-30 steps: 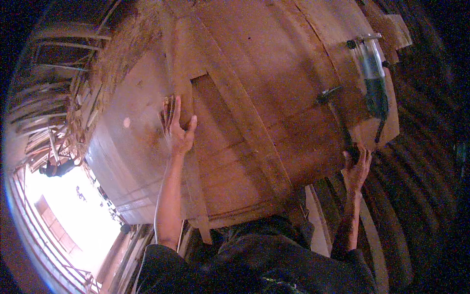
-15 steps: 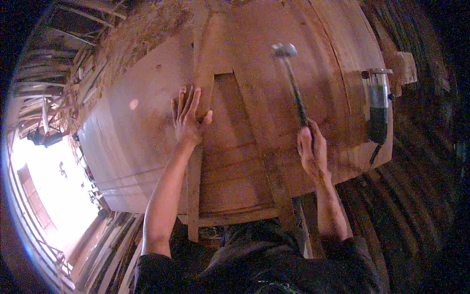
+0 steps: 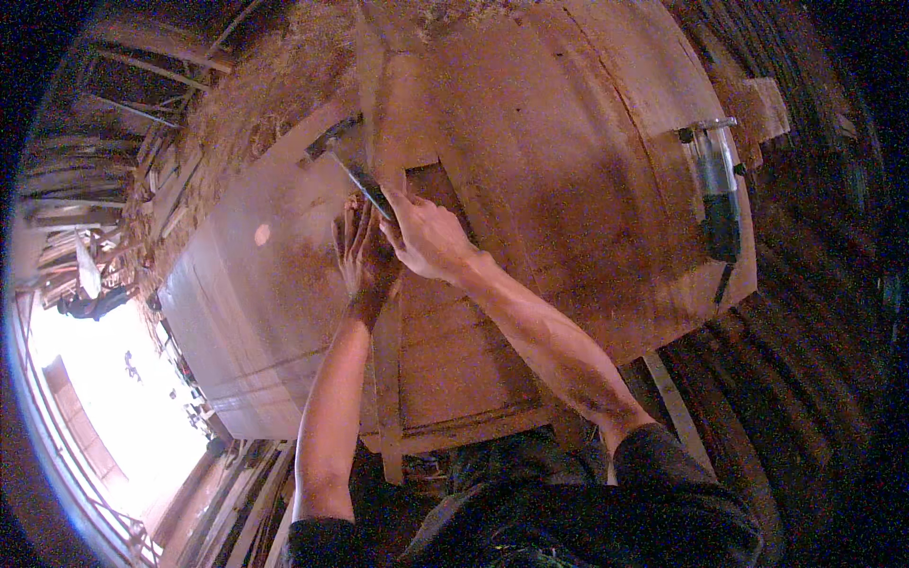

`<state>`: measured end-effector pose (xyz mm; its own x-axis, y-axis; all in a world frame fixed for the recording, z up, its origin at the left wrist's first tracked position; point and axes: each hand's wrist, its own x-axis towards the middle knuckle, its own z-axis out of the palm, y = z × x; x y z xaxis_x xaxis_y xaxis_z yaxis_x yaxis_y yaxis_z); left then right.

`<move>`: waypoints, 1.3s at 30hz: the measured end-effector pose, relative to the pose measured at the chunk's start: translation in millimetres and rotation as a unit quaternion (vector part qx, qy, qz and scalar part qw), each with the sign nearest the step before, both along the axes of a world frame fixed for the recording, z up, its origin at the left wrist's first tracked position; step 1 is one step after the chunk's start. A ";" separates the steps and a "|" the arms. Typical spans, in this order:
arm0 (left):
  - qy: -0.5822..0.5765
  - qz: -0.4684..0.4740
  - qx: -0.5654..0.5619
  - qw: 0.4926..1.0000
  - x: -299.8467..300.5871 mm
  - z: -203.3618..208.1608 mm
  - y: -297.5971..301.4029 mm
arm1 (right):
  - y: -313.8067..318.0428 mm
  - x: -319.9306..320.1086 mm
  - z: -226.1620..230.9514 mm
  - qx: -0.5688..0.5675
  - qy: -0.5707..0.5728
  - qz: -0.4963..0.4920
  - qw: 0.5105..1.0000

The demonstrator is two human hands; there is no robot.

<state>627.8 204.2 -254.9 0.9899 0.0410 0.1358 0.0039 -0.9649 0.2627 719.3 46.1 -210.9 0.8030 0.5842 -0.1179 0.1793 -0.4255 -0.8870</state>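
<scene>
My right hand is wrapped round the handle of a hammer. It reaches across to the left, above my left hand, and the hammer's head hangs just beyond my left fingertips. My left hand lies with its fingers stretched out beside the left upright of a wooden frame, its thumb side partly covered by my right hand. The frame is made of long strips joined by crosspieces and rests on a broad wooden worktop. Whether the hammer's head touches the wood cannot be made out.
A power tool with a metal base and dark body lies at the worktop's right edge, near a wood block. Shavings are heaped at the far left. Boards are stacked below the worktop at the lower left.
My right hand has swung the hammer leftward, from the right of the frame to over my left hand. My left hand stays at the frame's left upright. The view has shifted slightly.
</scene>
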 end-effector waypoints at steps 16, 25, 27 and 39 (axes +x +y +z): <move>-0.018 0.000 0.013 1.000 6.9 4.5 -7.6 | 7.0 -8.7 -12.1 -0.032 -0.057 -0.052 0.996; 0.000 0.008 0.012 1.000 2.9 -2.6 -2.0 | 9.3 -10.5 -7.2 -0.057 -0.038 -0.034 0.997; 0.018 0.023 0.014 0.999 1.6 -6.6 1.1 | 9.3 -11.4 -1.7 -0.051 -0.034 -0.027 0.998; 0.031 0.021 -0.051 0.998 6.3 25.5 -11.4 | -75.6 -2.2 -9.3 0.256 0.265 -0.195 0.909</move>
<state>634.1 192.8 -229.3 0.9933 0.0938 0.0669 0.0639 -0.9317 0.3575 717.1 -29.6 -220.3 0.8699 0.3553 -0.3421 -0.4074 0.1268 -0.9044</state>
